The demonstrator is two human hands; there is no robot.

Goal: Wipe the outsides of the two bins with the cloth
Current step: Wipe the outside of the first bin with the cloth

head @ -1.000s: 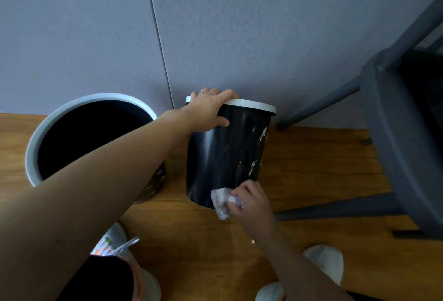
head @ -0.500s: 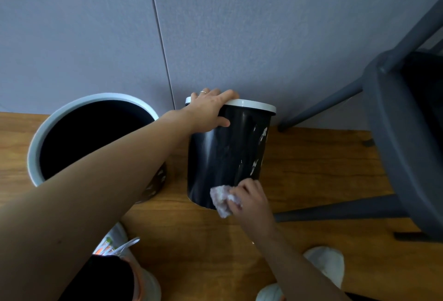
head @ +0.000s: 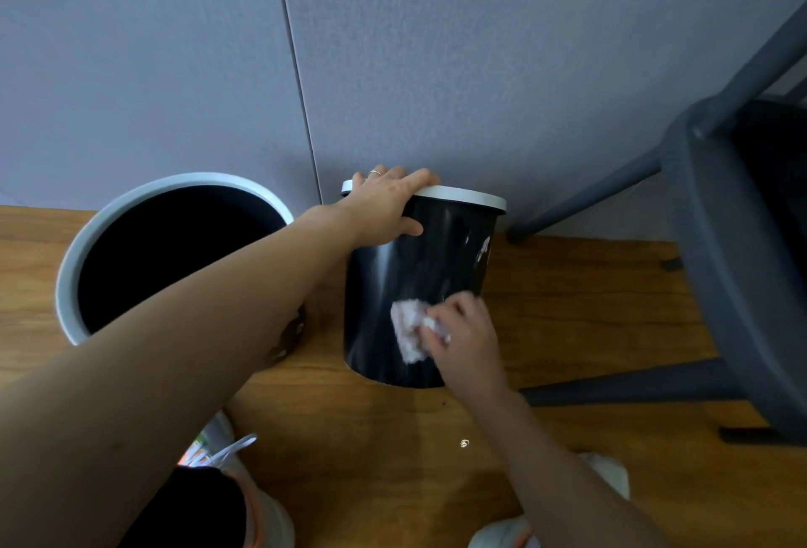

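The left hand (head: 384, 207) grips the white rim of the small black bin (head: 419, 277) while the right hand (head: 463, 333) presses a pinched, crumpled cloth (head: 408, 329) against its side; the larger bin (head: 174, 250) beside it gapes dark inside.

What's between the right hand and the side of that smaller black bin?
In the head view, a crumpled white cloth sits between the right hand and the smaller black bin, pressed against its wall.

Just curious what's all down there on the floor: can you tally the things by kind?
Bins: 2, the small bin and the big bin
Cloths: 1, the cloth
Chairs: 1, the chair
Shoes: 2, one shoe, another shoe
Total: 6
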